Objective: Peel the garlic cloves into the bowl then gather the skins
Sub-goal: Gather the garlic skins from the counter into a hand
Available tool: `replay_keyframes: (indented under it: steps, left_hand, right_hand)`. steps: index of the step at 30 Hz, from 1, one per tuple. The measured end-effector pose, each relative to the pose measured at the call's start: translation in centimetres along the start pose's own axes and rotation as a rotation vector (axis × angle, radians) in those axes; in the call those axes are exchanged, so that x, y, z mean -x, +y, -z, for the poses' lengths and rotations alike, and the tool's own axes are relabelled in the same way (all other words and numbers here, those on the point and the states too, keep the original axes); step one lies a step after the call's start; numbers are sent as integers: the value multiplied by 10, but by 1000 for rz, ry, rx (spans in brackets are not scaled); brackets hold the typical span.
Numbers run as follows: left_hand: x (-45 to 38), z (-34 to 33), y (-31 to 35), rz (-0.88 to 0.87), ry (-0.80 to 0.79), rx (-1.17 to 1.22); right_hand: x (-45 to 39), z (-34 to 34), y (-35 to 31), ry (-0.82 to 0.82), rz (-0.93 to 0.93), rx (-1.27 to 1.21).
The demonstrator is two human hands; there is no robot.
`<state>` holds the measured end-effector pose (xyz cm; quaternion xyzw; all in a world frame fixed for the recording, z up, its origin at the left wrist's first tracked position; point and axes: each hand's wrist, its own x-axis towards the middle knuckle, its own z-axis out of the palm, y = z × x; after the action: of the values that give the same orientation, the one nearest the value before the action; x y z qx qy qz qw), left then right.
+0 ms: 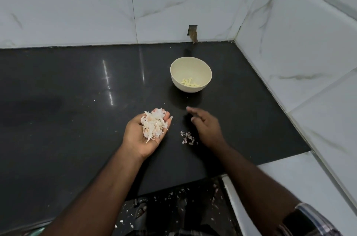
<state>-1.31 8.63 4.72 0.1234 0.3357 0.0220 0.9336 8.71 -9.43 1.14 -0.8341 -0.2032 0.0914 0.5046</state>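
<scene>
Garlic cloves: pale yellow peeled garlic cloves [190, 82] lay in a small heap at the bottom of the cream round bowl [174, 73], which stood toward the back of the glossy black stone countertop [67, 85], well apart from both hands.
Skins in hand: a loose pile of white papery garlic skins [153, 124] sat in the upturned palm of the left hand [145, 135].
Left hand: palm up and cupped, the fingers only gently curved beneath the pile; it carried the skins rather than gripping them.
Right hand: the right hand [205, 125] hovered low over the countertop, blurred, fingers loosely extended and holding nothing that could be made out; whether it touched the surface could not be told.
Skins left behind: a small cluster of pinkish-white skin scraps [187, 137] lay on the countertop just beside the right hand, between the two hands; tiny white flecks dotted the surface farther left.
Step in hand: judging by the bare cloves in the bowl, peeling looked finished and gathering of skins was well along, most of them already collected.
Next move: it would likely call for the right hand to sweep or pinch the small cluster toward the cupped palm, lightly, since such thin flakes scatter easily, while the left palm stayed level so its pile did not spill.
Surroundings: white marble-patterned wall tiles [77, 3] met in the corner behind the bowl.
</scene>
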Motion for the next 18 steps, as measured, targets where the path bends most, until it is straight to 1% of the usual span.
replay_keyframes:
  steps: [1, 3, 6, 9, 13, 18]
  left_hand:
    - [4, 1, -4, 21, -6, -11]
    - [15, 7, -17, 73, -26, -27]
    - [31, 11, -40, 144, -62, -55]
    - [41, 14, -61, 195, -43, -61]
    - [50, 20, -82, 215, -53, -70]
    - [62, 24, -100, 199, -67, -58]
  right_hand:
    - [-7, 3, 0, 25, -42, -22]
    - [-15, 1, -1, 24, -85, -74]
    - [-16, -8, -5, 7, -51, -94]
    - [-13, -13, -5, -38, -25, -85]
    - [-2, -17, 1, -115, 33, -105]
    - [3, -15, 1, -130, 32, -234]
